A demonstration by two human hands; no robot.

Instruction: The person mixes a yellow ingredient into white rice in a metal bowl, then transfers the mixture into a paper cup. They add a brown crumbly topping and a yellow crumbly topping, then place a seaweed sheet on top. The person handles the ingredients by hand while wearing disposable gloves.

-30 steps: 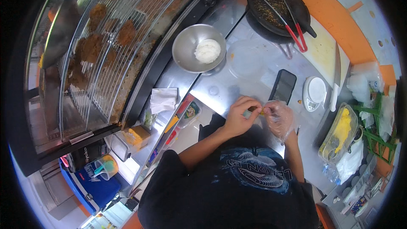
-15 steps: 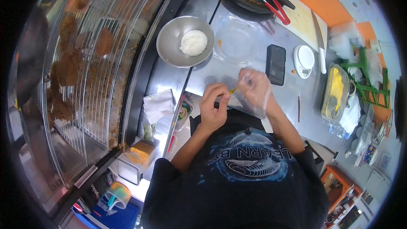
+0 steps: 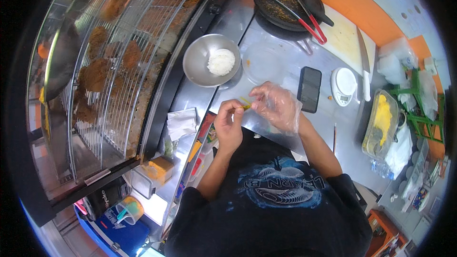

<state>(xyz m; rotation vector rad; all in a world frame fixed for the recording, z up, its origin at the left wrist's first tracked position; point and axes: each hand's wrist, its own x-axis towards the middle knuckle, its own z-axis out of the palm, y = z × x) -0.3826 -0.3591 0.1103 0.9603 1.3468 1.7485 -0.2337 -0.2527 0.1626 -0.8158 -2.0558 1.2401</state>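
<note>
Over the near edge of the steel counter, my bare left hand (image 3: 229,126) pinches a small, thin yellow-green strip (image 3: 246,107) between thumb and fingers. My right hand (image 3: 281,107), in a loose clear plastic glove, meets it from the other side, its bent thumb and fingertips at the strip's right end. What the strip is made of is too small to tell. Beyond my left hand stands a steel bowl (image 3: 196,66) holding a mound of white rice (image 3: 221,62). A clear round plastic dish (image 3: 261,74) lies on the counter just past my right hand.
To the right are a black phone (image 3: 309,90), white kitchen scale (image 3: 343,85), thin pencil-like stick (image 3: 334,138) and container of yellow food (image 3: 369,138). Behind lie a dark pan (image 3: 266,12), red-handled tongs (image 3: 312,24), cutting board (image 3: 342,32) and knife (image 3: 364,62). A display cabinet (image 3: 143,133) flanks the left.
My gloved right hand has turned, its fingers now more spread, while its tips stay by the strip. My left hand keeps its pinch. The whole view has shifted slightly.
</note>
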